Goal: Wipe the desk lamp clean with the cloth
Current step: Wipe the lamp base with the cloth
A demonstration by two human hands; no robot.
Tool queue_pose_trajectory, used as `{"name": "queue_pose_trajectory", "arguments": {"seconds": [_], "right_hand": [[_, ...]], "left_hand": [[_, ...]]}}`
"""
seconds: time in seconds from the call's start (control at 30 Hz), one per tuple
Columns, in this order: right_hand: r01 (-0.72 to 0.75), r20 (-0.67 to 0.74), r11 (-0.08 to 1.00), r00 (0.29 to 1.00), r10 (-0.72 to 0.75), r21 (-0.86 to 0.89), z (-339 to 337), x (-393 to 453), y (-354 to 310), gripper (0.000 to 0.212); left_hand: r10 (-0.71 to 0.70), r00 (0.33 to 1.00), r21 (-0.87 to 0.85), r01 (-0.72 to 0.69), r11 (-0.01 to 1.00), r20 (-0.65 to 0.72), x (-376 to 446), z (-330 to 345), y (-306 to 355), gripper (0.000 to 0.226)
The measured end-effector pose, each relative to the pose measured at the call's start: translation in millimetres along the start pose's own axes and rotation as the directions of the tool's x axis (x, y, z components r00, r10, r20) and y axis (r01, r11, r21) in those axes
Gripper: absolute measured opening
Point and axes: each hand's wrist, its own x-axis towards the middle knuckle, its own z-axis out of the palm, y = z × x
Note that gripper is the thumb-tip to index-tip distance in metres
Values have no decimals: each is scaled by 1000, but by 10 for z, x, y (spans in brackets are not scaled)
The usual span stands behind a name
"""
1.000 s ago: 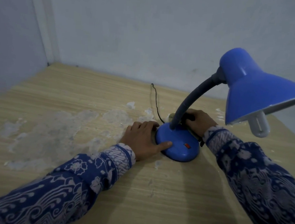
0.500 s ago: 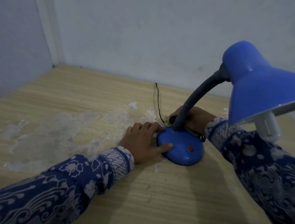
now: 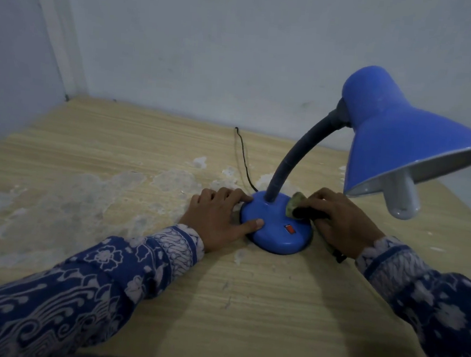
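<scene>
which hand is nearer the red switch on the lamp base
Left. The left hand has its thumb on the base close beside the red switch; the right hand holds the cloth at the base's far right edge.

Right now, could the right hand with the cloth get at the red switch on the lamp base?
Probably yes: the right hand holds the cloth on the base, with bare surface between it and the switch.

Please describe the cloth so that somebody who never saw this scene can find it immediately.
Find the blue desk lamp standing on the wooden table. On the right edge of its round base, the right hand presses a small crumpled cloth. It is the only greenish thing there, peeking out past the fingertips.
</scene>
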Motion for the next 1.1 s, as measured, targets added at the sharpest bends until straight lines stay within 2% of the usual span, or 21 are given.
{"name": "queue_pose_trajectory", "arguments": {"seconds": [0.13,0.2,0.27,0.3,0.43,0.57,0.7,0.77,0.87,0.93,1.03,1.1], "right_hand": [[35,127,996,991,-46,88,-211,-179,46,29],[-45,62,990,997,37,130,-272,-107,88,22],[-118,-98,985,987,130,122,-238,47,104,31],[-144,-114,981,981,160,131,-199,129,63,35],[-174,-6,978,984,176,111,88,281,-41,34],[-194,-103,980,975,198,47,142,-137,-85,36],[-149,-79,989,986,148,-6,113,-599,-310,36],[-184,-47,983,982,184,20,44,-635,-358,29],[-275,-127,958,950,284,86,-10,-525,-409,25],[-325,-133,945,935,328,50,74,-492,-518,24],[-311,-122,950,944,306,-30,214,-579,-749,23],[-325,-99,941,938,333,95,114,-654,-818,24]], "left_hand": [[7,1000,-21,-6,1000,26,-12,-3,-11,68],[12,999,-14,-12,1000,31,-18,-12,-6,68],[18,999,-9,-18,1000,26,-27,-21,5,71],[20,1000,-4,-20,1000,20,-33,-28,13,75],[18,1000,14,-18,1000,16,-59,-26,35,80],[6,999,3,-6,1000,34,-50,-57,48,87],[10,999,10,-10,1000,36,-56,-59,49,81],[10,999,8,-11,1000,42,-60,-62,55,81],[16,999,13,-17,1000,41,-68,-74,78,72],[17,999,11,-17,1000,38,-74,-67,82,70],[25,999,9,-25,1000,39,-80,-58,57,70],[27,999,14,-28,1000,38,-63,-58,61,66]]}}
